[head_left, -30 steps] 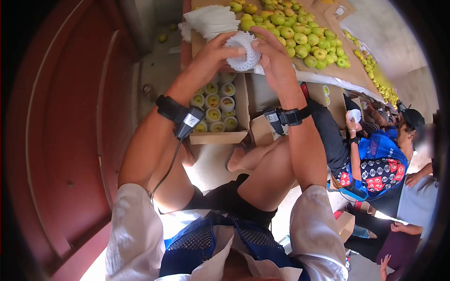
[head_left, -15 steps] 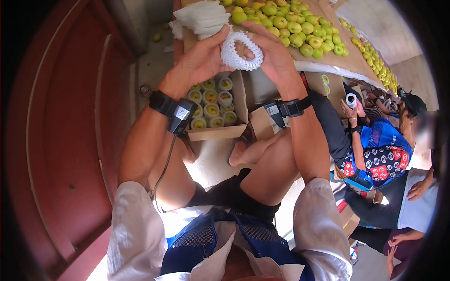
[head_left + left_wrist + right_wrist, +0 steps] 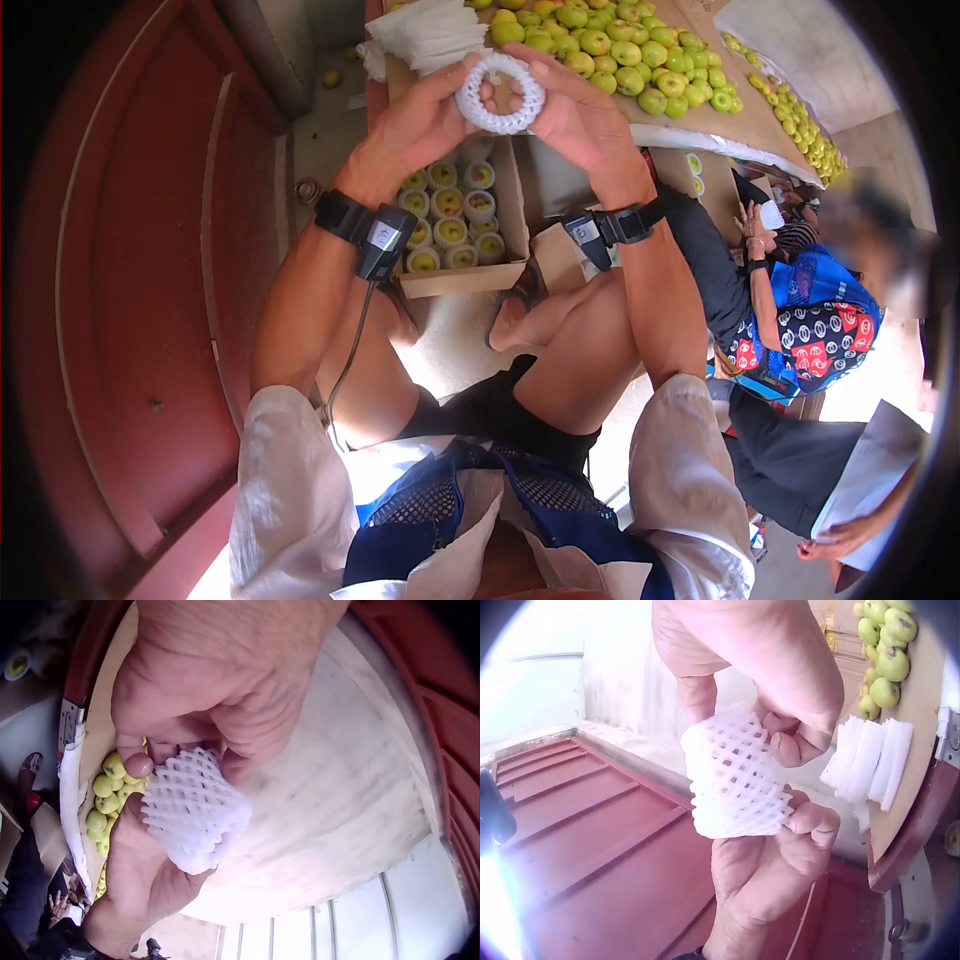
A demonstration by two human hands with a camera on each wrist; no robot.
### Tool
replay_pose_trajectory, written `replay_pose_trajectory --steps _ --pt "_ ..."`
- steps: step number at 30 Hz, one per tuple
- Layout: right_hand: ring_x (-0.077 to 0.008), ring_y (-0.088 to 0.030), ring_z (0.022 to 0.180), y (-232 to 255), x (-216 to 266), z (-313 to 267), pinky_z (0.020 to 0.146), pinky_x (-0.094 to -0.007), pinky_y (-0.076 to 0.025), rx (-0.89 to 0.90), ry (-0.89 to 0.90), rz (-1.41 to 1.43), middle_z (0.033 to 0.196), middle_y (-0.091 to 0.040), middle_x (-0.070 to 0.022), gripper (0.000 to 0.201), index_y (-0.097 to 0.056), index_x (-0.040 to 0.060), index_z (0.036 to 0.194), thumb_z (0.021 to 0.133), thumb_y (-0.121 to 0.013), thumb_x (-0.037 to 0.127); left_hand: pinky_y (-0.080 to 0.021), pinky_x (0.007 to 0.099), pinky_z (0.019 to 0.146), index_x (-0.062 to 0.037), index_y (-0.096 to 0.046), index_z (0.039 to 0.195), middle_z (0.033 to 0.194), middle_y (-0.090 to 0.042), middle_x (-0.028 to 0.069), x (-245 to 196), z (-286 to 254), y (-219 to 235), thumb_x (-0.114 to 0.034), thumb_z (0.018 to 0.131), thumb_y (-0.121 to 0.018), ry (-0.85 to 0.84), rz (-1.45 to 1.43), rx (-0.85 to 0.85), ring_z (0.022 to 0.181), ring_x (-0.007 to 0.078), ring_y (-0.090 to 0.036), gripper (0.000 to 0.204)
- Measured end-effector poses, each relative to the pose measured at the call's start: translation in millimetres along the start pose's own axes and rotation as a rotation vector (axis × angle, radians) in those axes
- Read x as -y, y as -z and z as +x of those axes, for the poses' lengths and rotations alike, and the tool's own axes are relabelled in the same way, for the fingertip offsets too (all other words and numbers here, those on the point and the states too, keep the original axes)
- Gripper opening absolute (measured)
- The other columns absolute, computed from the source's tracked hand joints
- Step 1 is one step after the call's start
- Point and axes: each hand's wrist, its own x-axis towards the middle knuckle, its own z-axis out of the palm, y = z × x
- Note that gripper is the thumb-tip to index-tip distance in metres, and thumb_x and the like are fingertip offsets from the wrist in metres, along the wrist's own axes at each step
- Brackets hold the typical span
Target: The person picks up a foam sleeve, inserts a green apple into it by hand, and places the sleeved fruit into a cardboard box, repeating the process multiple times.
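Note:
Both hands hold a white foam net sleeve out in front, above the table's near edge. It is stretched into a round, hollow ring, and its diamond mesh shows in the left wrist view. My left hand grips the left side, fingertips curled inside the opening. On the opposite side my right hand grips it the same way, thumb against the outer wall. Some fingertips show through the ring in the head view; no fruit shows within it.
A stack of flat white sleeves lies on the cardboard-covered table beside a pile of green-yellow apples. Below stands a carton of sleeved apples. At left is a red door; to the right sits another person.
The sleeve has turned from side-on to showing its open ring, and its opening is spread rounder. Both hands have shifted slightly up and left, fingertips now inside the rim.

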Motion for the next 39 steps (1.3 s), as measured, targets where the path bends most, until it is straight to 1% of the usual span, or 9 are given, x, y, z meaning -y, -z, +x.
replay_pose_trajectory --steps 7,10,14,17,25,29,30,33,39 --pt "-0.0304 -0.055 0.128 -5.5 1.8 3.3 0.106 -0.0439 -0.047 0.023 0.044 -0.038 0.139 -0.054 -0.0178 0.056 -0.041 -0.0047 0.147 0.098 -0.061 0.013 -0.053 0.0366 0.092 -0.0071 -0.059 0.121 0.099 -0.065 0.0030 -7.7 -6.6 -5.0 -0.029 0.106 -0.055 0.066 -0.062 -0.082 0.096 0.0152 -0.064 0.027" --pt "-0.0257 -0.060 0.121 0.5 -0.5 1.3 0.100 -0.0403 -0.050 0.039 -0.027 -0.078 0.132 -0.060 -0.0151 0.053 -0.045 -0.0018 0.144 0.097 -0.064 0.014 -0.052 0.0368 0.095 -0.0063 -0.059 0.120 0.098 -0.065 0.0040 -13.2 -10.6 -9.9 -0.029 0.106 -0.055 0.148 -0.095 0.185 0.098 0.0158 -0.063 0.027" --pt "-0.0194 -0.066 0.105 24.9 0.0 -8.2 0.082 -0.0317 -0.051 -0.108 -0.149 -0.304 0.115 -0.068 -0.0104 0.051 -0.052 0.0021 0.139 0.096 -0.069 0.024 -0.049 0.0376 0.100 -0.0047 -0.059 0.124 0.108 -0.066 0.0046 -19.2 -2.6 15.3 -0.024 0.104 -0.059 -0.067 -0.020 0.068 0.106 0.0171 -0.062 0.028" --pt "-0.0178 -0.067 0.098 44.7 4.2 -22.6 0.077 -0.0280 -0.051 -0.261 -0.252 -0.462 0.108 -0.070 -0.0094 0.047 -0.057 0.0025 0.134 0.096 -0.070 0.026 -0.046 0.0403 0.105 -0.0051 -0.059 0.128 0.119 -0.064 0.0049 -30.2 -14.6 -36.8 -0.021 0.102 -0.060 -0.164 -0.051 -0.304 0.116 0.0192 -0.059 0.030" --pt "-0.0161 -0.069 0.082 121.5 31.6 -26.3 0.064 -0.0249 -0.047 -0.527 -0.129 -0.806 0.099 -0.072 -0.0103 0.033 -0.064 0.0013 0.122 0.089 -0.064 0.006 -0.042 0.0422 0.110 -0.0048 -0.058 0.132 0.129 -0.061 0.0062 -27.0 -16.2 -41.5 -0.023 0.102 -0.061 -0.231 0.006 -0.381 0.123 0.0212 -0.056 0.035" --pt "-0.0245 -0.072 0.091 141.8 51.6 21.1 0.069 -0.0357 -0.054 -0.690 0.070 -1.323 0.092 -0.075 -0.0107 0.041 -0.067 0.0002 0.117 0.084 -0.073 0.023 -0.044 0.0398 0.108 -0.0046 -0.058 0.133 0.129 -0.061 0.0063 -27.9 -13.2 -41.9 -0.022 0.103 -0.060 -0.244 0.044 -0.394 0.123 0.0206 -0.056 0.035" --pt "-0.0325 -0.071 0.098 143.7 53.9 32.6 0.080 -0.0424 -0.056 -0.697 0.091 -1.526 0.105 -0.073 -0.0154 0.049 -0.064 0.0040 0.123 0.085 -0.074 0.032 -0.045 0.0392 0.108 -0.0044 -0.058 0.133 0.129 -0.061 0.0065 -28.5 -12.8 -39.0 -0.022 0.103 -0.060 -0.243 0.054 -0.402 0.123 0.0205 -0.056 0.035" --pt "-0.0377 -0.068 0.104 143.3 42.3 62.5 0.085 -0.0479 -0.054 -0.785 0.208 -1.931 0.120 -0.067 -0.0172 0.059 -0.058 0.0083 0.130 0.082 -0.076 0.037 -0.045 0.0387 0.109 -0.0026 -0.057 0.134 0.132 -0.060 0.0069 -29.5 -12.7 -28.8 -0.022 0.104 -0.059 -0.226 0.090 -0.412 0.125 0.0202 -0.056 0.036" --pt "-0.0422 -0.067 0.105 160.2 5.7 110.1 0.083 -0.0522 -0.054 -0.685 0.022 -2.094 0.124 -0.060 -0.0212 0.056 -0.053 0.0051 0.128 0.082 -0.074 0.030 -0.044 0.0374 0.109 -0.0004 -0.059 0.130 0.128 -0.063 0.0063 -30.3 -12.1 -3.1 -0.021 0.104 -0.059 -0.220 0.098 -0.410 0.121 0.0180 -0.057 0.034"
